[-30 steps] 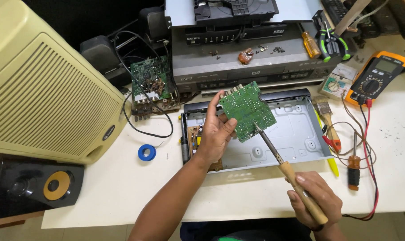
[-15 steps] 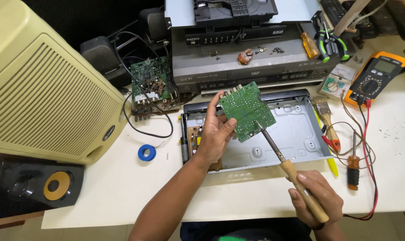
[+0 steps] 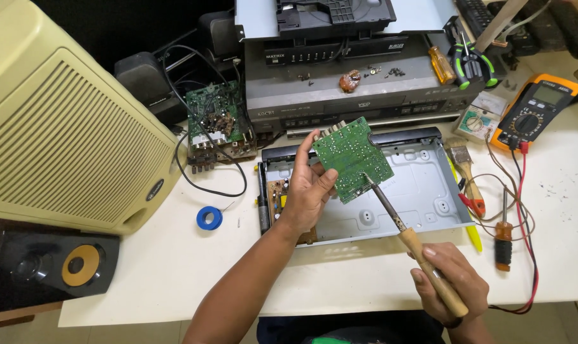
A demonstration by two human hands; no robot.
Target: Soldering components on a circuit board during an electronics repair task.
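Note:
My left hand (image 3: 311, 191) holds a green circuit board (image 3: 352, 159) tilted up over an open grey metal chassis (image 3: 422, 185). My right hand (image 3: 451, 283) grips the wooden handle of a soldering iron (image 3: 407, 232). The iron's metal tip touches the lower part of the board's solder side. A small brown circuit board (image 3: 277, 194) sits inside the chassis at its left end, partly hidden by my left hand.
A blue tape roll (image 3: 209, 218), a second green circuit board (image 3: 214, 121), stacked disc players (image 3: 359, 89), an orange multimeter (image 3: 538, 109) with red and black leads, screwdrivers (image 3: 503, 232), a brush (image 3: 466, 169). A cream speaker cabinet (image 3: 60, 127) and a black speaker (image 3: 47, 264) stand on the left.

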